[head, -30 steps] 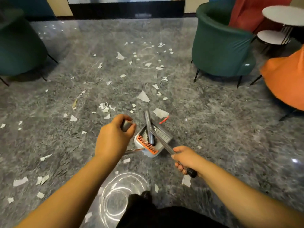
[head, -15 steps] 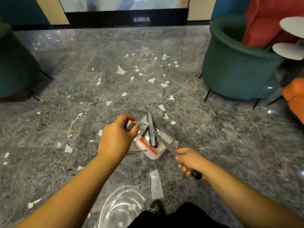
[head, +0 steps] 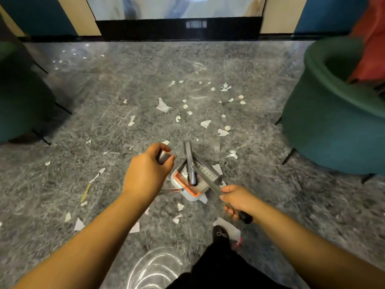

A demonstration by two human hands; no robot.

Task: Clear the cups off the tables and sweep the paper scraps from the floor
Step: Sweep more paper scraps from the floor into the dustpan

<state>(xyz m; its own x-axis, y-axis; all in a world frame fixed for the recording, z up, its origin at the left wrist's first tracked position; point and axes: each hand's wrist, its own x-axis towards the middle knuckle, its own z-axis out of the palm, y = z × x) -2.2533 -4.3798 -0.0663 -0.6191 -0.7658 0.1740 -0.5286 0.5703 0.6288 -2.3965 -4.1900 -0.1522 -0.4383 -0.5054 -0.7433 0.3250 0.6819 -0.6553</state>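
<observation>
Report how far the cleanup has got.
Done: nothing shows as finished; no table or cup is in view. In hand: the left hand grips a gray handle, the right hand grips another, with the dustpan below them. Left: paper scraps lie all over the floor.

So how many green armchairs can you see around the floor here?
2. One green armchair stands at the right edge, with something orange-red behind it. The other armchair is at the left edge, mostly cut off. More may sit outside the frame.
</observation>
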